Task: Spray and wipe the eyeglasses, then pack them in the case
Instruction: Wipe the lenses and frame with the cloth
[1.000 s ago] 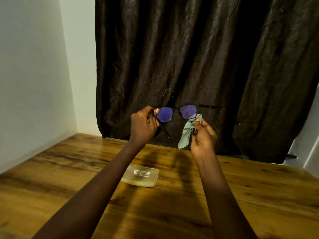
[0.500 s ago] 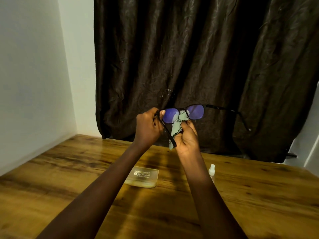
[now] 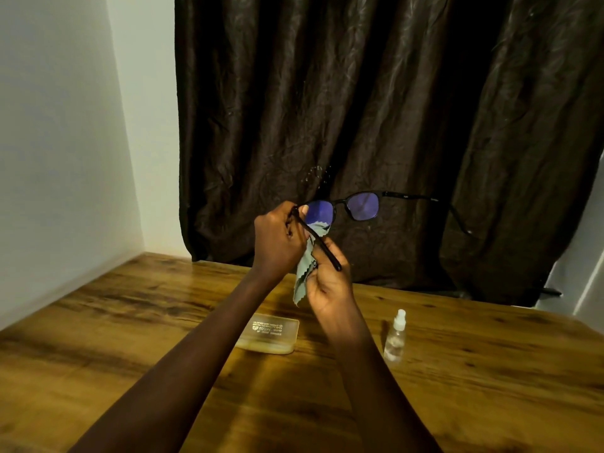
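Above table (image 3: 130, 338), hands (image 3: 277, 243) grip eyeglasses (image 3: 361, 207) (cloth (image 3: 302, 282) underneath).

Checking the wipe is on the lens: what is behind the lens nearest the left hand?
Through the lens, the cloth's scalloped top edge shows behind its lower part, with dark curtain above. Whether the right hand's fingers press there is hidden.

one eyeglasses (image 3: 343, 209), one cloth (image 3: 304, 279) (green), one case (image 3: 269, 333), one bottle (image 3: 395, 336)

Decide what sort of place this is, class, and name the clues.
Probably a home room corner set up as a work spot: a wooden table, a dark curtain hanging behind it, and plain white walls.
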